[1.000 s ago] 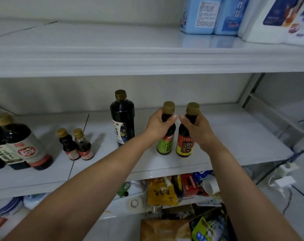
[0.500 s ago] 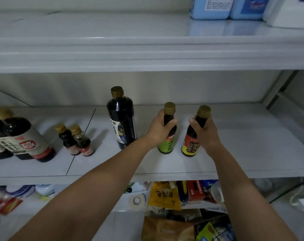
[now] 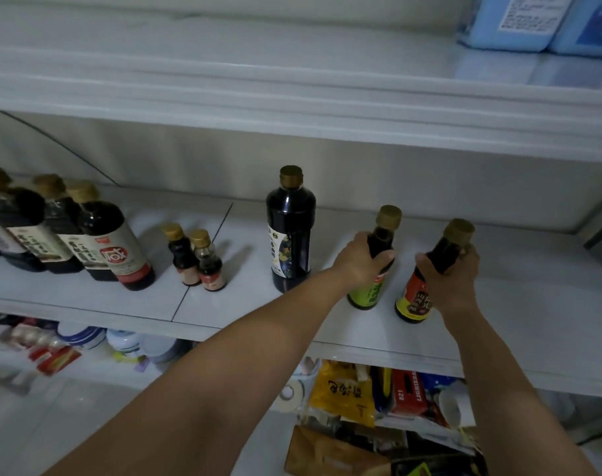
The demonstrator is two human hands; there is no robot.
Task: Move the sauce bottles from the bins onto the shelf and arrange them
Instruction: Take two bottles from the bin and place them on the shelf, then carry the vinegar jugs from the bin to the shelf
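the fingers of the left hand [image 3: 359,262] are curled round the neck of the green-label bottle [image 3: 365,294], grasping it. the fingers of the right hand [image 3: 448,278] grasp the neck of the red-label bottle [image 3: 413,301] in the same way. these two bottles are slim, of dark glass, each with a gold cap. they are on the middle shelf [image 3: 533,304], near its front edge, close together but not touching. the red-label one is tilted, top to the right. to the left i count one tall dark bottle [image 3: 291,231], then two small bottles [image 3: 194,261] side by side, then at least three big bottles [image 3: 86,235] at far left. two blue containers [image 3: 509,22] stand on the upper shelf [image 3: 258,53].
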